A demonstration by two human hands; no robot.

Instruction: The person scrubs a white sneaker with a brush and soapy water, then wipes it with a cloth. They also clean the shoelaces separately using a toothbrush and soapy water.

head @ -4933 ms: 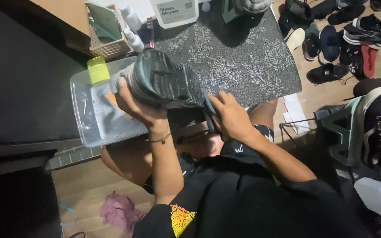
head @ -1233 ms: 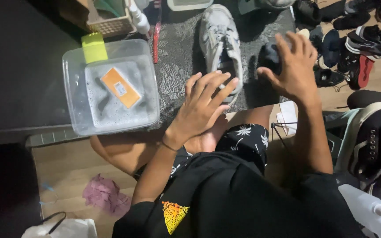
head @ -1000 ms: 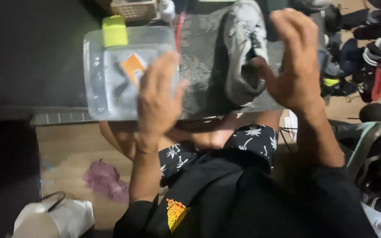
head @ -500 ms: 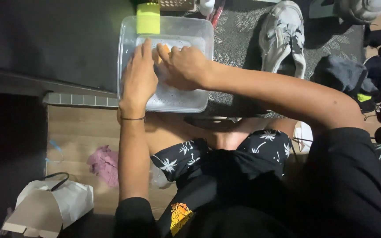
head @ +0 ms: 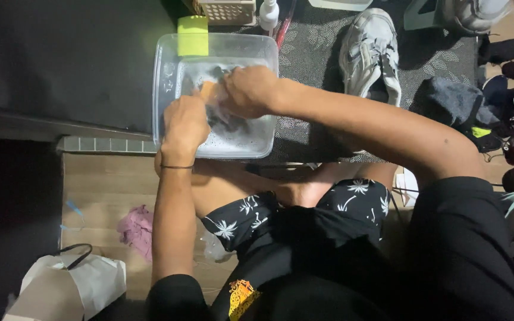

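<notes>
Both the left hand (head: 184,123) and right hand (head: 250,90) are closed around a dark wet cloth (head: 221,116) and an orange sponge (head: 207,90) inside a clear rectangular plastic tub (head: 168,71) of sudsy water, near a grey mesh sneaker (head: 369,53).

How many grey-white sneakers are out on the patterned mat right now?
2. One grey-white sneaker lies on the mat just right of the clear tub. A second sneaker sits at the top edge, partly cut off. More may lie outside the view.
</notes>
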